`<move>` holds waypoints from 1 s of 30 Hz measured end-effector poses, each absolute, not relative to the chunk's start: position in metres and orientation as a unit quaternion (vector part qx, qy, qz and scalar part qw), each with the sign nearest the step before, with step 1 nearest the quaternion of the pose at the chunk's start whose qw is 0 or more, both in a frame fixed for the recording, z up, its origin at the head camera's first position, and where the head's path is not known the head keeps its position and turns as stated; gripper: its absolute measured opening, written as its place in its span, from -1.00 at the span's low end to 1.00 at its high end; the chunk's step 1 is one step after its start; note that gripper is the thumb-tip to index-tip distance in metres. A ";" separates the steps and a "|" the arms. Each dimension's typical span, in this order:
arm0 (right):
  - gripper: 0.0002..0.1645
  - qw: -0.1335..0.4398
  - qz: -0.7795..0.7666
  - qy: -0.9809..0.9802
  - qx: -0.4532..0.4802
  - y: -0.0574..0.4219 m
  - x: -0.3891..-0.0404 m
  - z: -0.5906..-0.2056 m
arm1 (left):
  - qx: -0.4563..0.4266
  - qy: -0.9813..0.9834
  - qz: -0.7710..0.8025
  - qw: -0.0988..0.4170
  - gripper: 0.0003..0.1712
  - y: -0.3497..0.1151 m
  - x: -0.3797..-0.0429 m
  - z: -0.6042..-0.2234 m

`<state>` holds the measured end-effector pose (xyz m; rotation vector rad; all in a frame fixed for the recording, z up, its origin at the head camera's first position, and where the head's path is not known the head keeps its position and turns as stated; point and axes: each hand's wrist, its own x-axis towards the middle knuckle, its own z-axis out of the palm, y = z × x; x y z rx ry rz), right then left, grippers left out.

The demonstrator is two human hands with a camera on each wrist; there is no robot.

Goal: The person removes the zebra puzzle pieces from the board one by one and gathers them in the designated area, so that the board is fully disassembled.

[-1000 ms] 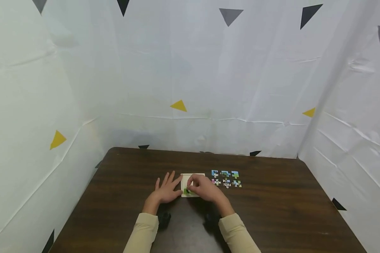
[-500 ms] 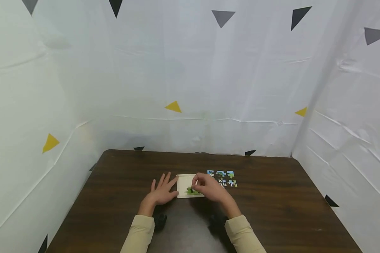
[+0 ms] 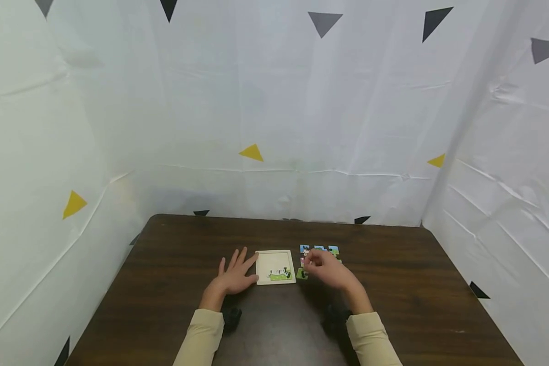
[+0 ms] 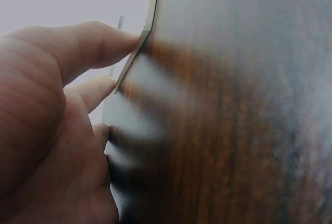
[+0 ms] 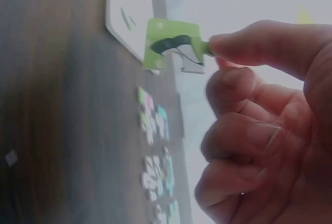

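My left hand (image 3: 235, 277) lies with spread fingers at the left of a square, pale puzzle tray (image 3: 267, 260), its thumb and index finger touching the tray's edge. In the left wrist view, those fingertips (image 4: 132, 41) meet the thin rim. Just right of the tray, my right hand (image 3: 331, 270) pinches a green puzzle piece (image 5: 174, 45) between thumb and index finger. Black and white shapes mark that piece, and the other fingers curl below it. A green, white and black patch (image 3: 280, 274) shows at the tray's lower right; whether printed or a piece, I cannot tell.
Several loose puzzle pieces (image 3: 333, 250) lie in rows behind the right hand, which partly covers them. They look blurred in the right wrist view. The dark wooden table (image 3: 407, 290) meets white sheeting (image 3: 274, 101) at its back and sides.
My right hand has moved from over the tray to its right, carrying the green puzzle piece and uncovering the tray's lower right. The left hand keeps its place at the tray's edge.
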<state>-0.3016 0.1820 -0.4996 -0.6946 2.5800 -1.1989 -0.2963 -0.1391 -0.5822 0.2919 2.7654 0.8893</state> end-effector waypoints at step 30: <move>-0.57 0.213 -0.353 0.892 -0.182 0.197 -0.298 -0.507 | 0.100 0.941 0.306 0.107 -0.16 -0.139 -0.297 -0.583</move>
